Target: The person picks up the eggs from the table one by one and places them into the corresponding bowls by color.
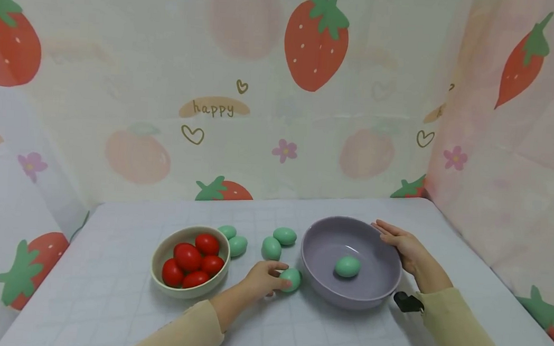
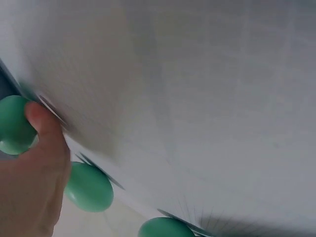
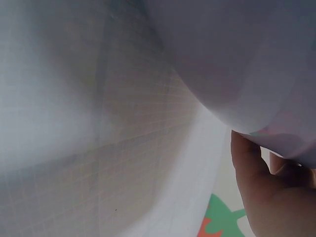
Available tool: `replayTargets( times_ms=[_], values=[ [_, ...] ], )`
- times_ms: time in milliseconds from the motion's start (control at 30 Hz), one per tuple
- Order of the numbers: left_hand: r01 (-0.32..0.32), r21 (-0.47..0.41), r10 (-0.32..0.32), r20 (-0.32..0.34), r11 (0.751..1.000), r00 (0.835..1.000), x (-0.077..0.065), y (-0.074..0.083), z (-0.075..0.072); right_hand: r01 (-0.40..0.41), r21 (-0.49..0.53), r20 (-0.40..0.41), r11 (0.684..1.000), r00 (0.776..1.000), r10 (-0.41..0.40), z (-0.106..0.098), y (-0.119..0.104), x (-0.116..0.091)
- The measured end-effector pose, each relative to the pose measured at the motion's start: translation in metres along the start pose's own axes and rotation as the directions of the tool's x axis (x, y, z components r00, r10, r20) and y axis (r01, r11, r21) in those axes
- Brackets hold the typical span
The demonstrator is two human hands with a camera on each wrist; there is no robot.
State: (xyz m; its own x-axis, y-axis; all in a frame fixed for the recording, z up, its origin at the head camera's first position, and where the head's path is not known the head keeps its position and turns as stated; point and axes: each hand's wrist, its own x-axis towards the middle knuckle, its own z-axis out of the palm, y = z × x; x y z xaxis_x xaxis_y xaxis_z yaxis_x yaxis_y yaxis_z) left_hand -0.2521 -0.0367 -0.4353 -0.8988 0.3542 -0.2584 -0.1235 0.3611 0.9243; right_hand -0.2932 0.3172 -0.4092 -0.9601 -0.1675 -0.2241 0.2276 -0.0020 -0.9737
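My left hand pinches a green egg low over the table, just left of the purple bowl. In the left wrist view the thumb presses against that egg. One green egg lies inside the purple bowl. The right hand rests on the bowl's right side with fairly straight fingers; in the right wrist view they touch the outer wall. Behind my left hand lie two loose green eggs, one upright-looking and one sideways.
A cream bowl holding several red eggs stands on the left. Two more green eggs lie against its right side. White cloth with a faint grid covers the table. A strawberry-print curtain closes off the back and sides.
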Motion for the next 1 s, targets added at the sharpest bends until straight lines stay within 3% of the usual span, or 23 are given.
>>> replayTargets(
  times_ms=[200,633,1000],
  values=[
    [-0.029,-0.084,0.026,-0.026,0.996,0.999,-0.003,0.000,-0.003,0.001,-0.010,0.008,1.000,1.000,-0.001,0.002,-0.001,0.001],
    [-0.076,-0.205,0.054,-0.107,0.976,0.993,-0.008,0.021,-0.010,-0.007,0.006,-0.004,1.000,1.000,0.007,0.000,0.000,-0.001],
    [-0.068,-0.239,0.047,-0.091,0.969,0.995,-0.008,0.033,-0.011,-0.020,-0.021,-0.013,1.000,1.000,0.020,0.002,-0.002,0.000]
  ],
)
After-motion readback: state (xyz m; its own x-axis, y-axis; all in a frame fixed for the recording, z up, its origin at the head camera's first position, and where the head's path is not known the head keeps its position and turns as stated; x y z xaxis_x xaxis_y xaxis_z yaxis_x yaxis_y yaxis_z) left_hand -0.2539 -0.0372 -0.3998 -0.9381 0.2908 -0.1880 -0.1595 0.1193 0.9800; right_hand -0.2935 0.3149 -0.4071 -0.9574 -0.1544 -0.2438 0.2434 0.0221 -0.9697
